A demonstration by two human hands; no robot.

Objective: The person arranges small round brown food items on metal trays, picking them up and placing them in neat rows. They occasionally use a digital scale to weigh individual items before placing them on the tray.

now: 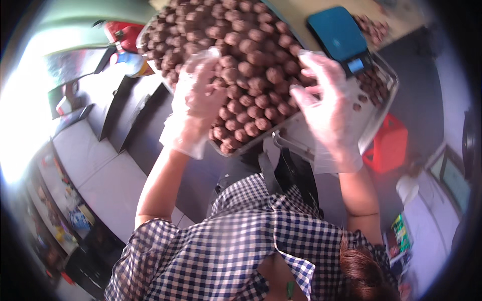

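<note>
Brown round balls (256, 79), food by their look, are heaped on a metal tray (241, 148) in front of me. Clear plastic gloves cover both hands. My left hand (199, 94) is over the left part of the heap with its fingers bent; whether a ball is under them cannot be told. Over the heap's right edge is my right hand (324, 94), thumb and fingers apart, with nothing seen between them. Beyond it sits a blue kitchen scale (339, 35) with a lit display, beside a second metal tray (371, 124) that holds small brown pieces (372, 84).
More small pieces (371, 30) lie on the table (403, 15) past the scale. A red plastic stool (389, 143) stands at the right. A red item (124, 34) and a container with a blue part (130, 62) are at the upper left. A metal handle (290, 143) juts out near me.
</note>
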